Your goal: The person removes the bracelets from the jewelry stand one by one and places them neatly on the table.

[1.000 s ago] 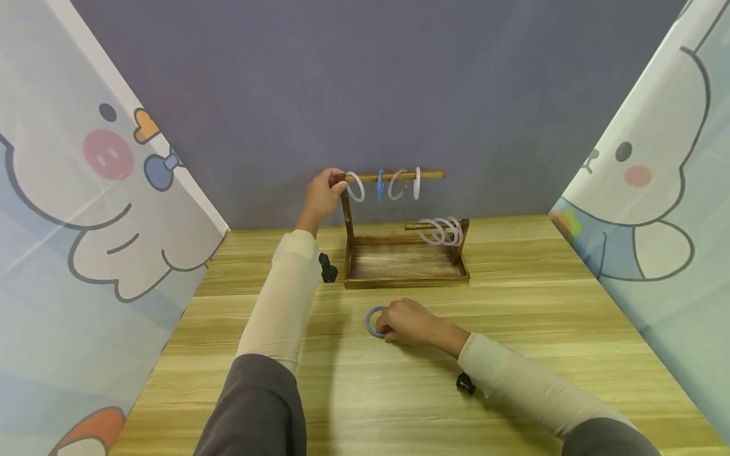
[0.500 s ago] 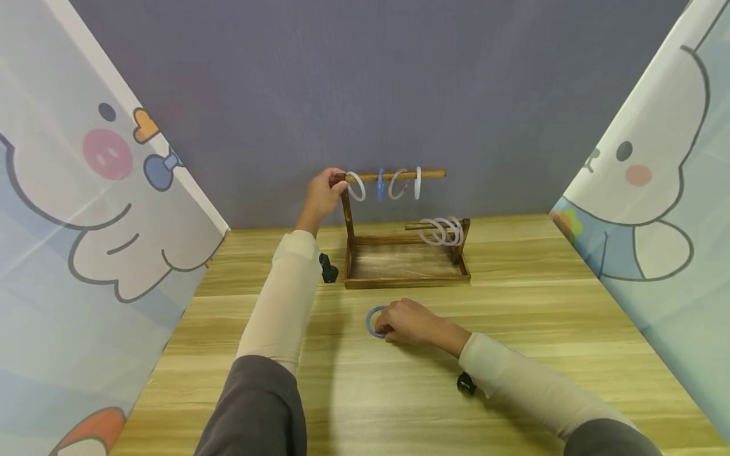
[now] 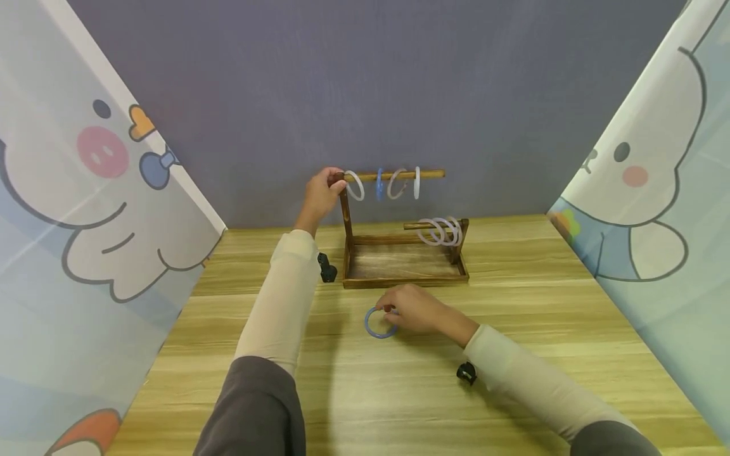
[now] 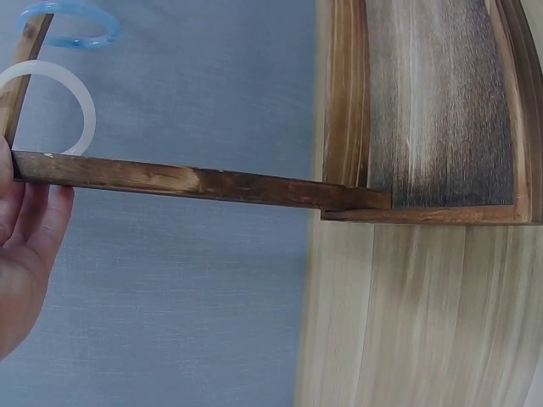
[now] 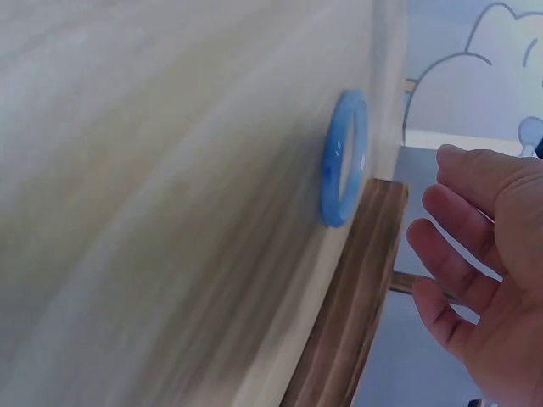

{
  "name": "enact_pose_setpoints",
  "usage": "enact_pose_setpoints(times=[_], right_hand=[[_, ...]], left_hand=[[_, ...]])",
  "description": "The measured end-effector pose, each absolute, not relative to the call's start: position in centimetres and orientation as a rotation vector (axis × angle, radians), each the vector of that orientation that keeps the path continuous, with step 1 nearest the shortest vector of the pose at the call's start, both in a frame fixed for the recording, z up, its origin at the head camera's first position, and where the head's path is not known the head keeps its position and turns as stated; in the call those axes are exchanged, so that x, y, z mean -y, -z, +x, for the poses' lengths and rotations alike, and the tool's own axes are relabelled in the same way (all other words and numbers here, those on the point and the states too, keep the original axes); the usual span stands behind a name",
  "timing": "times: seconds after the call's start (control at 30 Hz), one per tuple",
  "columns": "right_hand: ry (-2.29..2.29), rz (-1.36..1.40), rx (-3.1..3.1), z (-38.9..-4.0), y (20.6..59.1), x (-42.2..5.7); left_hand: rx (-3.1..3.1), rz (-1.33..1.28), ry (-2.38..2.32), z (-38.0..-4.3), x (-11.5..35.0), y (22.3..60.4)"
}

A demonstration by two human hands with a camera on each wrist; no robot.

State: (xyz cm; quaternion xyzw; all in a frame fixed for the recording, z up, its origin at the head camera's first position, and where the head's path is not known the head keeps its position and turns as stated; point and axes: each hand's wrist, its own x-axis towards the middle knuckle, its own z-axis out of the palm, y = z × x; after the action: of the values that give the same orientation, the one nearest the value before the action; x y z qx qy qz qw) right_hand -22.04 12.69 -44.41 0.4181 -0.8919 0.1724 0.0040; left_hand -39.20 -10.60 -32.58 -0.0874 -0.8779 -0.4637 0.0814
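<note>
In the head view, my left hand grips the top of the left post of a dark wooden bangle stand. Fingers and thumb are at that corner in the left wrist view, close to a white bangle. A blue bangle lies flat on the table in front of the stand. Over it hovers my right hand, its fingers loosely bent. The right wrist view shows this hand apart from the blue bangle, with nothing between thumb and fingers.
White, blue and pale brownish bangles hang on the upper rod. Several pale purple bangles hang on the lower rod at the right. A shallow tray forms the base. Small black objects are by both forearms. A grey wall stands behind.
My right hand has let go of the blue bangle and lifted slightly away from it. The bangle stays in place on the table. My left hand keeps its grip on the stand.
</note>
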Motion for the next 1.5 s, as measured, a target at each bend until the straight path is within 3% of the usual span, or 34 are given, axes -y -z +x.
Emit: enact_pose_setpoints(times=[0.37,1.03,1.5], right_hand=[[-0.549,1.181,2.797,-23.0,43.0,-13.6],[-0.796,0.647,2.720,-24.9,40.0,-16.6],[-0.870,0.443,2.613,-26.1,39.0,-18.8]], left_hand=[[2.608,-0.277,1.385,-39.3,10.5,32.5],[2.599,-0.272,1.389,-39.2,10.6,32.4],[2.614,-0.280,1.372,-39.3,10.6,32.7]])
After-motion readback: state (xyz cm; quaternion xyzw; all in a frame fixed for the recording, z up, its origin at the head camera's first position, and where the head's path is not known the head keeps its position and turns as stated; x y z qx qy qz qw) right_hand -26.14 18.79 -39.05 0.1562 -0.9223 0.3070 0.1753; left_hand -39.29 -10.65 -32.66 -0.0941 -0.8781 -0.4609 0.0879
